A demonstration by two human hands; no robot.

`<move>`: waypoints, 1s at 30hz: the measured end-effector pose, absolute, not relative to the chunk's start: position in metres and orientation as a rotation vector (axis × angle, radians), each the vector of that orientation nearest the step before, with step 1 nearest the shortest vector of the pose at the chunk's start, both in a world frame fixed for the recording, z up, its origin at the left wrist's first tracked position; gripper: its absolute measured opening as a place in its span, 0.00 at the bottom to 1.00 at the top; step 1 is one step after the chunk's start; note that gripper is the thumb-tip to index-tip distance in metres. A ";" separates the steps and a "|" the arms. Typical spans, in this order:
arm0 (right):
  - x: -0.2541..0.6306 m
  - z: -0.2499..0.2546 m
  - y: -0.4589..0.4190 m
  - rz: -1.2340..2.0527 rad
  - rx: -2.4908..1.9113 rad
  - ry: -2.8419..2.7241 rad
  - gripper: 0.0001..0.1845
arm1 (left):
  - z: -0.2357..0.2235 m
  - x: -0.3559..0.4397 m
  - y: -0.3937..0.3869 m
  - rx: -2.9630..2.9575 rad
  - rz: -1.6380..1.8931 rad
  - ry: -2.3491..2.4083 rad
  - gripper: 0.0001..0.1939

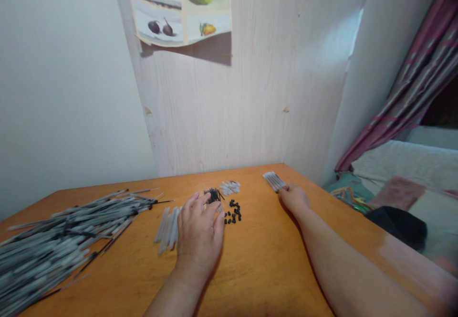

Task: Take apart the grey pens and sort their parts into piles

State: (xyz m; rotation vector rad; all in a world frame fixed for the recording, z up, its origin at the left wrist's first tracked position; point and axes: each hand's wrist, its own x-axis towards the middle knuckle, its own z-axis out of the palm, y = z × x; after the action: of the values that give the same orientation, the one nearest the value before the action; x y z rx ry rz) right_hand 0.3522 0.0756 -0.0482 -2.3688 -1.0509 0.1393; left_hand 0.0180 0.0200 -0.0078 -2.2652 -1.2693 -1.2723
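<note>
The right hand [295,198] has its fingers at the near end of a row of clear tubes [274,181] on the bench [261,269]; whether they pinch it, I cannot tell. The left hand [200,233], fingers slightly spread, hovers or rests beside black rods [213,195].

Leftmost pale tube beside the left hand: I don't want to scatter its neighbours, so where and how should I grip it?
Probably pinch the tube mid-length, across its narrow width, coming from above and its open left side; it lies flat, long and slim.
</note>
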 end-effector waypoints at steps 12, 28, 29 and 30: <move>0.332 -0.045 0.084 -0.169 -2.414 -1.109 0.32 | -0.010 0.018 0.020 -2.267 -1.250 -1.264 0.11; 0.367 -0.050 0.120 -0.048 -2.457 -1.487 0.34 | -0.009 0.019 0.019 -2.271 -1.256 -1.249 0.12; 0.367 -0.050 0.121 -0.047 -2.471 -1.470 0.34 | -0.009 0.018 0.019 -2.270 -1.250 -1.250 0.12; 0.367 -0.050 0.122 -0.047 -2.485 -1.452 0.33 | -0.009 0.018 0.019 -2.265 -1.247 -1.253 0.12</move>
State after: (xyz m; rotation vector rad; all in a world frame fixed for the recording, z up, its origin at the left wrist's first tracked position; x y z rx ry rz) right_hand 0.3672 0.1224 -0.0497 -2.4848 -1.4518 -0.0472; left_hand 0.0183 0.0189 -0.0093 -2.2650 -1.2529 -1.2474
